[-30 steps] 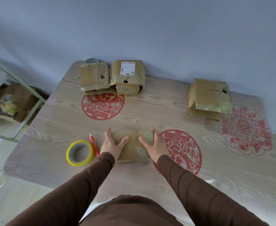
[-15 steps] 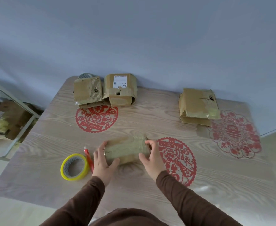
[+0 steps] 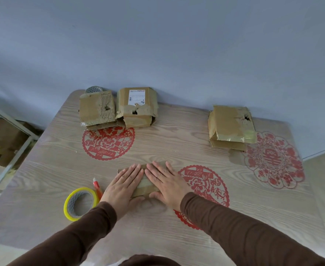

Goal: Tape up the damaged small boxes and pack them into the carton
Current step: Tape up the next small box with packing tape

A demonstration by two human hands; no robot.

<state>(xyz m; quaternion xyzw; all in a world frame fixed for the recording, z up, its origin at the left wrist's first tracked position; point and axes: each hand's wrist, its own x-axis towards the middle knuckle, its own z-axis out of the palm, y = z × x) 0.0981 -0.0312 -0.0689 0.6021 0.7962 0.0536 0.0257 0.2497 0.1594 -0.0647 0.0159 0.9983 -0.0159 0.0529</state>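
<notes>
A small brown taped box (image 3: 144, 186) lies on the wooden table (image 3: 157, 146) in front of me. My left hand (image 3: 124, 186) and my right hand (image 3: 166, 182) both lie flat on its top, fingers straight and side by side, covering most of it. A yellow roll of tape (image 3: 80, 203) sits to the left of my left hand, with a red cutter (image 3: 97, 188) beside it. At the back left stand two damaged boxes, a ribbed one (image 3: 97, 110) and a labelled one (image 3: 137, 107) with a hole. A third torn box (image 3: 231, 126) sits at the back right.
Red paper-cut decorations (image 3: 108, 143) mark the table top. A second tape roll (image 3: 93, 89) peeks from behind the ribbed box. The blue-grey wall runs along the table's far edge. A glass-framed shelf (image 3: 7, 143) with cardboard stands to the left, beyond the table.
My hands gripped the small box by its ends and turned it; now both palms press flat on its top. The camera view has shifted slightly.
</notes>
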